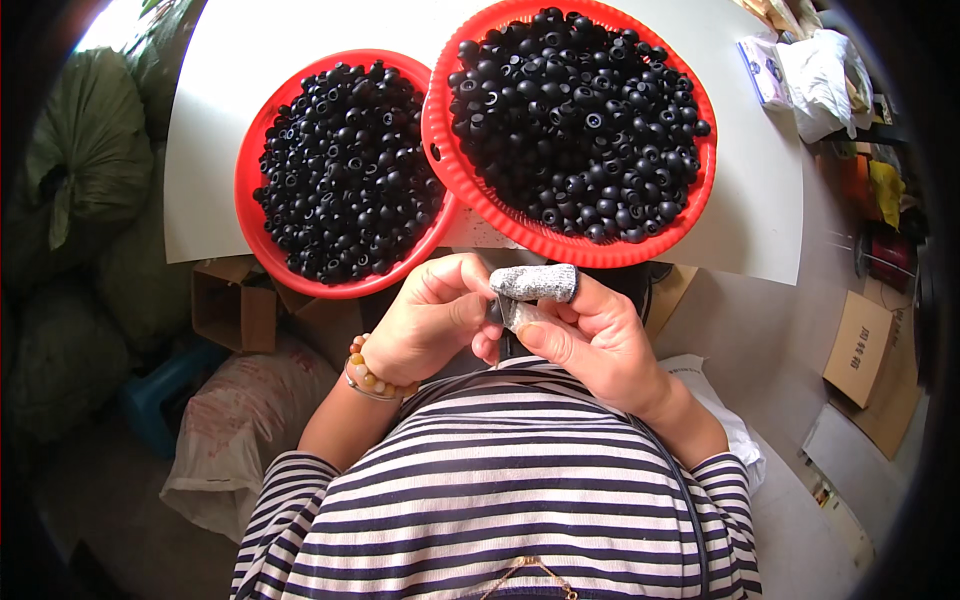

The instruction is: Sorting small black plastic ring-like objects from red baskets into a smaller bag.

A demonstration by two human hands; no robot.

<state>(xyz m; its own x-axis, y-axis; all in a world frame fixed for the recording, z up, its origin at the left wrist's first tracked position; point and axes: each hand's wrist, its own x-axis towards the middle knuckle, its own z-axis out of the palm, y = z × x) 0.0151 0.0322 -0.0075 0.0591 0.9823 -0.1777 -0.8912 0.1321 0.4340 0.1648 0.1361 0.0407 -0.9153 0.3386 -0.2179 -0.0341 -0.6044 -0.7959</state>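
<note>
In front of my chest my two hands meet, fingertips touching or nearly so. My left hand [440, 308], with a beaded bracelet and a thin bangle at its wrist, pinches a small black part [494, 311], mostly covered by the fingers. My right hand [590, 335] is closed against it, a grey knitted finger sleeve [535, 282] on its index finger and whitish wrapping by the thumb tip. A thin sliver shows between its fingertips, too small to name. Just beyond, a red basin [246, 190] and a larger red basket [705, 190] hold many small round black plastic parts, some with holes.
Both containers stand on a white table [760, 225], the basket's rim overlapping the basin's. Below left are an open cardboard box [235, 305] and a stuffed sack [235, 430]. Green sacks [90, 150] pile at far left. Cardboard [860, 345] and a white plastic bag [820, 85] lie right.
</note>
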